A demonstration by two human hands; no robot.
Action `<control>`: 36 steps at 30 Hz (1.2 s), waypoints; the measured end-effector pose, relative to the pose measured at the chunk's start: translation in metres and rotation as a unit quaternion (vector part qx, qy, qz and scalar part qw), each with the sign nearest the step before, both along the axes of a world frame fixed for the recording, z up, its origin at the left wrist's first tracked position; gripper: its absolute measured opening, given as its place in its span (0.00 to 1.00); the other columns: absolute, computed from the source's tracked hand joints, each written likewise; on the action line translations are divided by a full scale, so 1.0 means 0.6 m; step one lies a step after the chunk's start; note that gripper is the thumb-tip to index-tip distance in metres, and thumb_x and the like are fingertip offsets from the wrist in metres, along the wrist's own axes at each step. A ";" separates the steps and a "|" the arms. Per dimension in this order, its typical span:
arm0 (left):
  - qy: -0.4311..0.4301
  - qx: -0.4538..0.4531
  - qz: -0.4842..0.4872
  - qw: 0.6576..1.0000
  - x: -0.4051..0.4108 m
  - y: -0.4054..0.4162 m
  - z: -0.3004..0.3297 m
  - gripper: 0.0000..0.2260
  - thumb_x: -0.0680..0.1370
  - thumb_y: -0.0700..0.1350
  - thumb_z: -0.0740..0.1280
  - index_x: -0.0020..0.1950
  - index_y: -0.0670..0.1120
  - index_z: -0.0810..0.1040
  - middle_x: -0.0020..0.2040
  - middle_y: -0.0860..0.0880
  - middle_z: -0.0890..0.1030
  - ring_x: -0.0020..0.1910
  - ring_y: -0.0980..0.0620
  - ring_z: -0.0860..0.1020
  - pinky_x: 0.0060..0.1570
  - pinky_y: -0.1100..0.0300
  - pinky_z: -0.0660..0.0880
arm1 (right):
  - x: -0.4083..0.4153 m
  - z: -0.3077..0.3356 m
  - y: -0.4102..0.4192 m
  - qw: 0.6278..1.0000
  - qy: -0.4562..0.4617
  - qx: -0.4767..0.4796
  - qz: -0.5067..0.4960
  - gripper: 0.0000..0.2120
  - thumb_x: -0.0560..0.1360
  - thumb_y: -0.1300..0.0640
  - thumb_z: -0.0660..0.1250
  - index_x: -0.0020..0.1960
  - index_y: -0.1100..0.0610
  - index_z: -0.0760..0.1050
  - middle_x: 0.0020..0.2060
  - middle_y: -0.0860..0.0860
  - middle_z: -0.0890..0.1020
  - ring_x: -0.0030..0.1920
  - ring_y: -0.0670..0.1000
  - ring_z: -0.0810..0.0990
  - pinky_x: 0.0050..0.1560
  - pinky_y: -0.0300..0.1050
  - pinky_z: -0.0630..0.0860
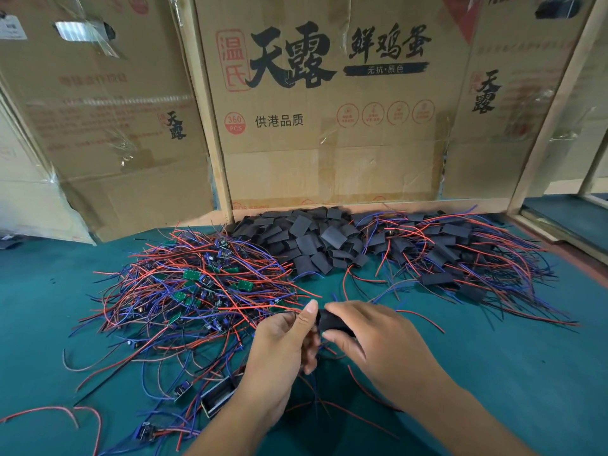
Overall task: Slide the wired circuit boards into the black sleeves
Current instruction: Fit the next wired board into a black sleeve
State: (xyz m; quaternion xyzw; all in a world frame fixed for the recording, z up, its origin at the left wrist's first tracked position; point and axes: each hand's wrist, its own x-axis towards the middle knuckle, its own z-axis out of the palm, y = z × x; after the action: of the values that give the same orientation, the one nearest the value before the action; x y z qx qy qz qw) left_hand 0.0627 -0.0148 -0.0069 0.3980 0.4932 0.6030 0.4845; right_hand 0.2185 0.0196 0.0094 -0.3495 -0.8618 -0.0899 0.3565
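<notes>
My right hand pinches a black sleeve between thumb and fingers at the middle of the green table. My left hand meets it from the left, fingers curled round something with red and blue wires trailing below; the board itself is hidden by my fingers. A tangled heap of wired green circuit boards lies to the left. A pile of empty black sleeves sits at the back centre. Sleeved boards with wires are heaped at the back right.
Cardboard boxes in a wooden frame wall off the back of the green table. A small metal-framed part and loose wired boards lie near my left forearm. A raised wooden edge runs along the right.
</notes>
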 end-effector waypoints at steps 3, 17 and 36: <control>-0.014 -0.020 -0.019 1.000 0.001 0.000 0.003 0.18 0.80 0.49 0.67 0.29 0.50 0.76 0.30 0.45 0.70 0.25 0.51 0.65 0.24 0.60 0.64 | 0.003 -0.001 0.001 0.999 0.007 -0.037 0.016 0.12 0.71 0.51 0.70 0.51 0.57 0.81 0.42 0.49 0.84 0.39 0.54 0.83 0.34 0.43 0.79; -0.095 -0.106 -0.064 0.988 0.002 -0.006 0.012 0.14 0.77 0.38 0.62 0.32 0.46 0.70 0.30 0.48 0.63 0.25 0.52 0.59 0.22 0.62 0.58 | 0.004 -0.016 0.011 0.998 -0.015 -0.041 0.039 0.15 0.78 0.49 0.62 0.57 0.57 0.79 0.46 0.49 0.82 0.45 0.52 0.82 0.39 0.43 0.79; -0.151 -0.100 -0.092 0.979 -0.016 -0.003 0.023 0.13 0.79 0.41 0.65 0.35 0.45 0.70 0.30 0.48 0.65 0.26 0.52 0.60 0.23 0.61 0.58 | 0.162 0.090 0.253 0.956 -0.113 -0.018 -0.270 0.20 0.79 0.46 0.62 0.65 0.57 0.73 0.59 0.57 0.80 0.60 0.57 0.78 0.59 0.56 0.72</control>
State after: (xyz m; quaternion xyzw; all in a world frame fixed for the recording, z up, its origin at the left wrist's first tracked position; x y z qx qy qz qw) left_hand 0.0531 -0.0166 0.0071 0.2961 0.4335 0.5563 0.6441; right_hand 0.3160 0.1714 0.0636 -0.5628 -0.7716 -0.2061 0.2131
